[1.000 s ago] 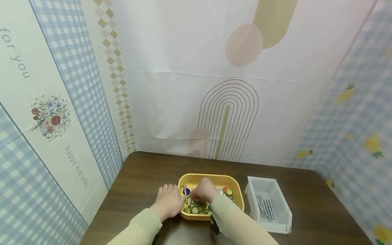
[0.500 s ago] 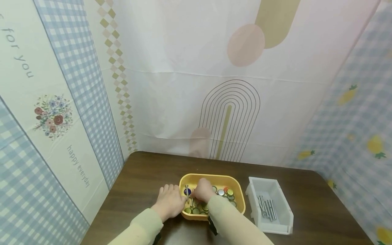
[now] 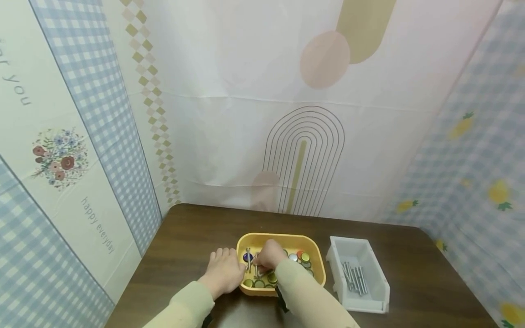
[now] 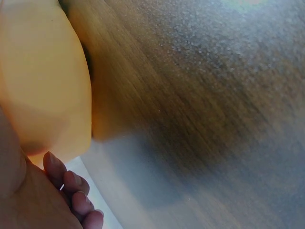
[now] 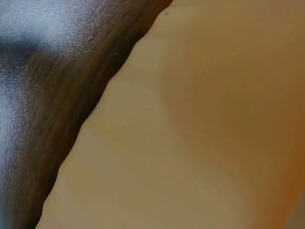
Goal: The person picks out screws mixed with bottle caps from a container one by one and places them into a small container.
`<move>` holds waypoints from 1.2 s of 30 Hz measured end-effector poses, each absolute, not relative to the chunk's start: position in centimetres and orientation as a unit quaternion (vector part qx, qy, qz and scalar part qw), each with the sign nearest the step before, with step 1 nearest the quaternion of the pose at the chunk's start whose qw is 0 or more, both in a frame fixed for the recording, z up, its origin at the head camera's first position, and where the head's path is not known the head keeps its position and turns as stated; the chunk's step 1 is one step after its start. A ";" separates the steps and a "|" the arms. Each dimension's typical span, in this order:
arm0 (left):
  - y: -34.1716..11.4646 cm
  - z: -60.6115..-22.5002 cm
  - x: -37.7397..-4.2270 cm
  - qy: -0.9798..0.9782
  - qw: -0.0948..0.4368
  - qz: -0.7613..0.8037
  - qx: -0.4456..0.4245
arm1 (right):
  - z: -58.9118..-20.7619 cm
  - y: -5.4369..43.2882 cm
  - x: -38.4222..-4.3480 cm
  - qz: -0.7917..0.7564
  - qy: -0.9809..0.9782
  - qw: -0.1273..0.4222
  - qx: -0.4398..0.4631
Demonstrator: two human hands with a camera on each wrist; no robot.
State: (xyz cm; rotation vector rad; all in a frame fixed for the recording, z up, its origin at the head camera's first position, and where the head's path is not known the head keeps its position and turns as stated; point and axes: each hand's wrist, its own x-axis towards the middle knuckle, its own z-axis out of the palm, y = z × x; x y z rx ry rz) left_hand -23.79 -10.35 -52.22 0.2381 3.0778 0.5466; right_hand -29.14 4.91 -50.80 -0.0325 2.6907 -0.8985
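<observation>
A yellow bin holds several bottle caps and a few long metal bolts. My left hand rests against the bin's left side, its thumb at the rim; the left wrist view shows its fingers by the bin's outer wall. Inside the bin, my right hand reaches down with bent fingers among the contents. Its fingertips are mostly hidden, so whether they pinch something cannot be seen. Left of them, one bolt lies beside a blue cap. Only the bin's wall and the table show in the right wrist view.
To the right of the yellow bin stands a white open-front bin with several bolts inside. Both bins sit on a dark wooden table. Patterned cloth hangs behind and at the sides.
Within the yellow bin, my right hand has shifted slightly, and the bolts near its fingertips lie differently. My left hand stays at the bin's left side. The head view has swayed a little.
</observation>
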 end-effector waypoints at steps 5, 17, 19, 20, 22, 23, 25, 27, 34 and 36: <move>-10.5 -52.3 -23.5 0.982 0.000 0.175 0.077 | -51.0 4.7 -29.4 -0.308 0.936 0.169 0.002; -10.5 -52.0 -23.2 0.982 0.002 0.176 0.072 | -51.0 4.6 -29.1 -0.332 0.923 0.190 0.028; -10.4 -52.1 -23.2 0.982 0.002 0.177 0.072 | -51.0 4.7 -29.0 -0.336 0.922 0.190 0.030; -10.4 -52.2 -23.2 0.982 0.001 0.176 0.072 | -51.0 4.7 -29.0 -0.336 0.922 0.189 0.027; -10.3 -52.4 -23.2 0.982 -0.004 0.175 0.072 | -51.2 4.8 -29.0 -0.336 0.923 0.185 0.023; -10.3 -52.5 -23.3 0.982 -0.008 0.174 0.072 | -51.2 4.8 -29.0 -0.337 0.923 0.183 0.023; -10.2 -52.6 -23.4 0.982 -0.016 0.173 0.073 | -51.3 4.8 -29.1 -0.336 0.925 0.177 0.019; -10.2 -52.6 -23.6 0.982 -0.019 0.173 0.073 | -51.3 4.8 -29.1 -0.339 0.924 0.173 0.018; -10.1 -52.2 -23.5 0.982 -0.017 0.173 0.070 | -51.4 5.1 -28.8 -0.357 0.919 0.164 0.015; -10.0 -52.1 -23.3 0.982 -0.013 0.175 0.069 | -51.7 5.3 -28.5 -0.369 0.915 0.163 0.011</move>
